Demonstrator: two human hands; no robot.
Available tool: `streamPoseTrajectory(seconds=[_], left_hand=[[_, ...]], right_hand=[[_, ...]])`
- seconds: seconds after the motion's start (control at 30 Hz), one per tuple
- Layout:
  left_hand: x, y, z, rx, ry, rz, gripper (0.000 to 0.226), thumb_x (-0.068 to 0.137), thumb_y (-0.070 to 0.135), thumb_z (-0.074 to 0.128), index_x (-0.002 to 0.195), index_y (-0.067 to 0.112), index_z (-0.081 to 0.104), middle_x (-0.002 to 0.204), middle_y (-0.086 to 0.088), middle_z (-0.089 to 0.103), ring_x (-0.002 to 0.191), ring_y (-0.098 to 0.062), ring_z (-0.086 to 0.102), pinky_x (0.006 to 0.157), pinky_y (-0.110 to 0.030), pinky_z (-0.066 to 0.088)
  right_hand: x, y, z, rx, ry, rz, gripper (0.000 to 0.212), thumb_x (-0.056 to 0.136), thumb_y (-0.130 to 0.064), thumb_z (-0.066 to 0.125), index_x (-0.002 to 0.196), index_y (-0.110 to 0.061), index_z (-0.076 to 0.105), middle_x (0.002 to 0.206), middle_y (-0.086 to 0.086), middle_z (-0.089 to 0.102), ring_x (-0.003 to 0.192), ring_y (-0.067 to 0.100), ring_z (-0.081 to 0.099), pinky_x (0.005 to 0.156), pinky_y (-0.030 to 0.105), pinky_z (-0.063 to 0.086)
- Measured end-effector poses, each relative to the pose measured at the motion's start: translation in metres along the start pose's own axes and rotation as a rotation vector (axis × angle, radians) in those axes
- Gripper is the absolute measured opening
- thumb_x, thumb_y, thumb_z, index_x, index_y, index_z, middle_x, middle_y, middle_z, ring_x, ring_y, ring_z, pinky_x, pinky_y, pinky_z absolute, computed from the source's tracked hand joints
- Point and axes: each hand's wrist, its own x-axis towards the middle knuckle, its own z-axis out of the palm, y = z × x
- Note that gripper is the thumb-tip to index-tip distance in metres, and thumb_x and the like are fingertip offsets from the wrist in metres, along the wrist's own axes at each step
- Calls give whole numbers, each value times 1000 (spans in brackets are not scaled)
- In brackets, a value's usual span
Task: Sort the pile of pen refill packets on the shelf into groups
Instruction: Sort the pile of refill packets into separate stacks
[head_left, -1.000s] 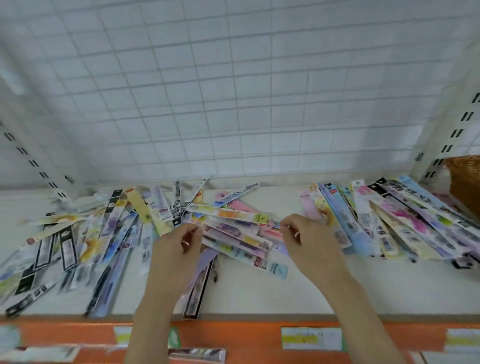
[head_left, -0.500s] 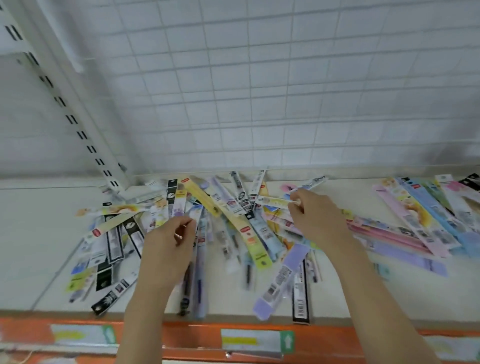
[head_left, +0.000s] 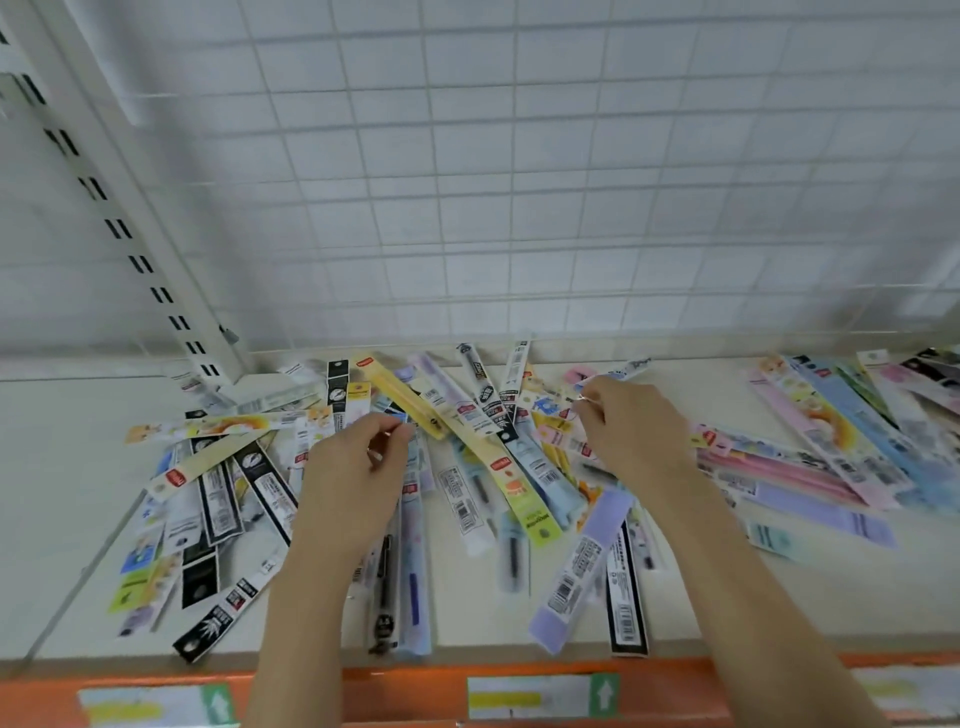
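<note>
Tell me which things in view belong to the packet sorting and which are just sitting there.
Part of the job:
- pile of refill packets across the shelf
- fanned packet group at the right
- left hand, fingers curled over the pile
- right hand, pinching a packet

Just there:
- wire grid back panel
- slotted upright
- price labels on the orange shelf edge

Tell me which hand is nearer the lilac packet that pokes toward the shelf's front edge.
Right. The right hand is just above the lilac packet, its forearm alongside it; the left hand lies well off to the packet's left.
</note>
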Motion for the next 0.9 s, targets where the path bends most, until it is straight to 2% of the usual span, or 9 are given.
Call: streamPoseTrajectory(seconds=[0.1,0.23,0.3,0.43,0.5,0.6,0.7,0.8,0.9], left_hand=[[6,11,9,-7,4,6,13,93,19,55,82,24,60,61,14,55,55,0,53,53,-7,37],[9,24,23,-20,-40,28,11,93,22,54,86,23,62,68,12,60,59,-11,55,60,-21,43],[9,29,28,-2,-56,39,12,93,24,53,86,23,62,68,11,61,59,-12,56,59,-21,43],[8,33,29,14,-64,49,16,93,23,53,92,15,67,68,9,62,61,-19,59,58,-19,43],[8,33,26,5,-53,41,15,93,23,54,92,15,67,68,9,62,60,-20,59,59,-17,43],[8,32,22,9,-30,50,13,92,20,55,91,15,67,68,10,62,62,-18,59,58,-12,40],[7,29,20,1,-32,60,14,92,19,55,91,13,68,66,8,62,59,-17,58,64,-11,40],[5,27,18,10,-33,58,14,92,18,55,89,13,68,63,8,62,54,-19,58,66,9,29],[2,26,16,4,-43,54,11,92,18,56,87,19,66,65,11,62,54,-14,57,65,5,35]], right_hand=[[-3,3,-13,87,92,21,27,97,-31,43,112,-17,61,94,10,70,84,32,63,63,30,44],[-11,4,-31,183,160,21,24,93,-28,47,109,-23,64,90,6,71,82,29,64,63,28,45],[-15,3,-35,194,152,-8,26,92,-24,45,111,-27,64,89,2,71,83,27,64,67,30,49],[-20,0,-29,264,192,-115,40,90,-23,35,119,-24,63,61,-11,50,55,14,47,52,25,37],[-21,-3,-26,383,221,-143,45,87,-33,30,109,-21,67,52,-12,44,46,11,41,49,25,34],[-16,0,-23,359,287,-131,24,93,-34,50,83,-16,62,48,-9,44,44,15,44,46,23,34],[-9,7,-24,356,196,-72,9,94,-17,53,99,-8,54,54,-13,37,49,12,40,51,27,30],[-5,13,-25,453,93,15,24,94,-6,47,116,-8,38,68,0,49,53,10,45,45,21,28],[3,15,-29,504,67,81,34,90,2,44,121,-7,33,85,14,57,56,13,47,42,19,28]])
